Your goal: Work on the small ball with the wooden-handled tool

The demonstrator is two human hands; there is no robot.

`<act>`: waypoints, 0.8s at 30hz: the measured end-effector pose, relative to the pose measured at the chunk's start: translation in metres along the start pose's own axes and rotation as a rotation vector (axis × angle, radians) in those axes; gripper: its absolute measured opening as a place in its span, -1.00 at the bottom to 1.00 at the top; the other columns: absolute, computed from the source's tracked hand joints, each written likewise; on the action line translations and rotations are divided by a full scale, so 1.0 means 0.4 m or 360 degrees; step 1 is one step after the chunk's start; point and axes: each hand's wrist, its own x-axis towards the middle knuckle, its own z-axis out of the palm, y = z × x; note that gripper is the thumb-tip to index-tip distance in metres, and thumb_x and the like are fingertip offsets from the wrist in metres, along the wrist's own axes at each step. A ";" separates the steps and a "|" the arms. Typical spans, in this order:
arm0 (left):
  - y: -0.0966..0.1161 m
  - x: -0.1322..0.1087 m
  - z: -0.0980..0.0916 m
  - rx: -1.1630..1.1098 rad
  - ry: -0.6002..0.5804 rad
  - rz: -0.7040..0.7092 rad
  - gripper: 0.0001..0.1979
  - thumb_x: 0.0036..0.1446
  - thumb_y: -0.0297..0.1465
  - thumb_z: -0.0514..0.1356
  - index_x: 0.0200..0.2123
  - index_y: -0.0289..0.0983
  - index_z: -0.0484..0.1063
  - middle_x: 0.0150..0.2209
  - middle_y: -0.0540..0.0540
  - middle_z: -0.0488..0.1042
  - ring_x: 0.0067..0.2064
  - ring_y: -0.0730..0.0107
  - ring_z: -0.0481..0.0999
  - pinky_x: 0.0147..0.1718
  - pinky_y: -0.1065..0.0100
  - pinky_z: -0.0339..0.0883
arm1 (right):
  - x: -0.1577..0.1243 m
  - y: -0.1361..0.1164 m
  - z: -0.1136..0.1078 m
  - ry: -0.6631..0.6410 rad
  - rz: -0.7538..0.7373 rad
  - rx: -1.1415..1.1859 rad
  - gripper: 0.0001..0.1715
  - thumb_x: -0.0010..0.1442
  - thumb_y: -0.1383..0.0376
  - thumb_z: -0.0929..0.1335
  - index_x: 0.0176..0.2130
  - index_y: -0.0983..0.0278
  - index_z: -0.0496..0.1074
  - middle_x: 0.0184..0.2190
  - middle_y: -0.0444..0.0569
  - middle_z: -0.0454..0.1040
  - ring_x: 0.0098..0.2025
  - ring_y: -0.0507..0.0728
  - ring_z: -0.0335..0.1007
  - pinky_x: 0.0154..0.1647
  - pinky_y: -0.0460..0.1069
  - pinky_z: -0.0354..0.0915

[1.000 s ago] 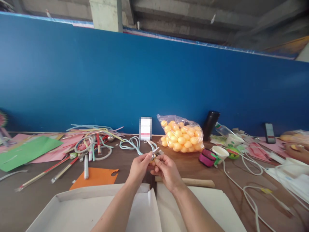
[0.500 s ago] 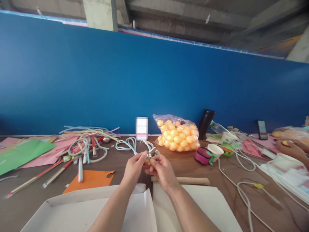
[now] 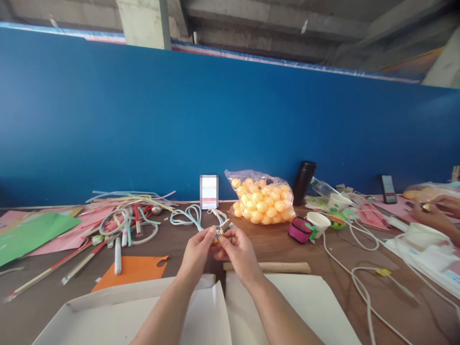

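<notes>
Between the fingertips of both hands is a small shiny round silver piece [image 3: 219, 232] with a yellowish edge; it is too small to tell its kind. My left hand [image 3: 197, 250] pinches it from the left with thumb and finger. From the right, the bent fingers of my right hand [image 3: 237, 250] close on it, partly hiding it. Just beyond the fingers lie pale blue cords [image 3: 189, 218] and an upright phone [image 3: 209, 192] with a blurred screen. Below my forearms are a white tray [image 3: 108, 306] and a pale board [image 3: 291, 306].
A clear bag of orange balls [image 3: 264, 203] lies behind my right hand. Right of it stand a black bottle [image 3: 304, 183], a paper cup [image 3: 318, 224] and loose white cables [image 3: 366, 292]. Coloured tubes and sticks [image 3: 118, 230] pile up left. Another person's hand [image 3: 431, 218] works far right.
Both hands stay together on the silver piece, which has turned slightly and shows more of its face. The view has shifted a little. At far right the other person's hands have moved.
</notes>
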 end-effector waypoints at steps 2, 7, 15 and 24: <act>-0.006 0.003 -0.004 -0.0051 -0.0065 -0.0021 -0.53 -0.09 -0.07 0.29 -0.26 -0.36 0.54 -0.39 -0.13 0.55 -0.37 0.28 0.52 -0.42 0.35 0.38 | 0.002 0.002 0.000 0.0003 0.0004 0.0001 -0.51 -0.06 0.00 0.48 -0.35 0.27 0.28 -0.65 -0.21 0.43 -0.64 0.00 0.38 -0.49 -0.05 0.42; -0.012 0.005 -0.009 -0.0070 -0.0094 -0.0037 -0.56 -0.07 -0.12 0.30 -0.24 -0.35 0.55 -0.41 -0.11 0.54 -0.39 0.33 0.51 -0.40 0.38 0.37 | 0.006 0.005 -0.004 -0.0009 0.0047 0.0018 -0.51 -0.05 0.00 0.48 -0.35 0.27 0.28 -0.66 -0.21 0.43 -0.63 0.00 0.39 -0.49 -0.04 0.43; -0.013 0.002 -0.008 -0.0074 -0.0121 -0.0023 -0.64 -0.09 -0.13 0.32 -0.40 -0.35 0.52 -0.51 -0.04 0.47 -0.48 0.40 0.44 -0.49 0.41 0.32 | 0.013 0.014 -0.019 -0.0066 0.0138 0.0068 -0.50 -0.09 0.02 0.50 -0.34 0.28 0.29 -0.67 -0.23 0.43 -0.65 -0.01 0.37 -0.50 -0.01 0.45; -0.020 0.001 -0.007 -0.0080 -0.0151 -0.0070 -0.62 -0.08 -0.11 0.30 -0.40 -0.35 0.49 -0.53 -0.05 0.45 -0.51 0.39 0.45 -0.52 0.38 0.34 | 0.015 -0.001 -0.026 -0.0116 0.0169 0.0043 -0.51 -0.09 0.05 0.51 -0.35 0.29 0.29 -0.68 -0.23 0.42 -0.68 -0.03 0.33 -0.51 -0.01 0.46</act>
